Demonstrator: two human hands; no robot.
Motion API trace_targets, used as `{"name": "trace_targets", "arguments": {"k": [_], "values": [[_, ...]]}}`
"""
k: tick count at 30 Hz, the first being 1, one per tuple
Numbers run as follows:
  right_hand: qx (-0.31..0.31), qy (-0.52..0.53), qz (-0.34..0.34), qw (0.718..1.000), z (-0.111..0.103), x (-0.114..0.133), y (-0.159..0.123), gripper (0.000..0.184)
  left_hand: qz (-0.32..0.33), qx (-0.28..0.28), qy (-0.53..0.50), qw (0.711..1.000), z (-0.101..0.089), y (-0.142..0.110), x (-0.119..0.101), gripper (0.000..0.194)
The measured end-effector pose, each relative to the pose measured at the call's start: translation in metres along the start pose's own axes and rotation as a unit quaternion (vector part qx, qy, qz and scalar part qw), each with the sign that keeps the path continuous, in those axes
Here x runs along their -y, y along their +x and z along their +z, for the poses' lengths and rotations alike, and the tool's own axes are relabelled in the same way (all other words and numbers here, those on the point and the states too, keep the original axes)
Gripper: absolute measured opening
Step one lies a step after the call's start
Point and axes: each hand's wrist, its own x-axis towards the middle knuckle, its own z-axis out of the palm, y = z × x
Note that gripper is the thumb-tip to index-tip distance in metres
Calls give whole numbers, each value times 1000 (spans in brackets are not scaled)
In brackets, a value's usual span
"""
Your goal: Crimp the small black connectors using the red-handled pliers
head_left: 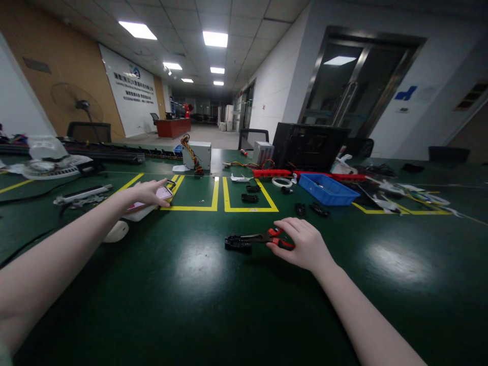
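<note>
My right hand (pixel 303 243) has its thumb and fingers around the red handles of a pair of pliers (pixel 263 237). The pliers point left, and their jaws lie over or against a small black plastic part (pixel 238 244) on the green table; whether they grip it cannot be told. At the left, my left hand (pixel 146 192) reaches forward with fingers apart, over a phone (pixel 163 193) with a lit screen. Under and beside that hand, a white object (pixel 141 212) is partly hidden. A rounded white thing (pixel 117 232) lies just nearer to me.
Yellow tape (pixel 251 209) outlines areas on the table (pixel 244 315); small black parts (pixel 249 197) lie inside one. A blue tray (pixel 328 190) stands right of them. Farther back are a power supply (pixel 202 154) with cables and a large black case (pixel 308 147). Metal pieces (pixel 84 194) lie left.
</note>
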Motion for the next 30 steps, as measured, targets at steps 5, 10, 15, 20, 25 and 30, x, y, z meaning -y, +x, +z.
{"name": "trace_targets", "arguments": {"k": [5, 10, 15, 20, 25, 30], "values": [[1, -2, 4, 1000, 0, -1, -1, 35, -5, -3, 4, 1000, -2, -10, -5, 119], [0, -11, 3, 1000, -1, -2, -2, 37, -11, -10, 0, 1000, -7, -18, -9, 113], [5, -14, 4, 1000, 0, -1, -1, 37, 7, -69, 1, 998, 0, -25, -34, 108], [-2, -16, -19, 1000, 7, -3, -1, 37, 280, -130, -188, 932, 21, -70, -121, 64], [-26, -19, -39, 999, 8, -5, -2, 36, 459, -91, -257, 846, 38, -110, -193, 43], [-45, -24, -71, 996, 6, -9, 2, 45, 502, -85, -236, 827, 56, -104, -209, 34]]}}
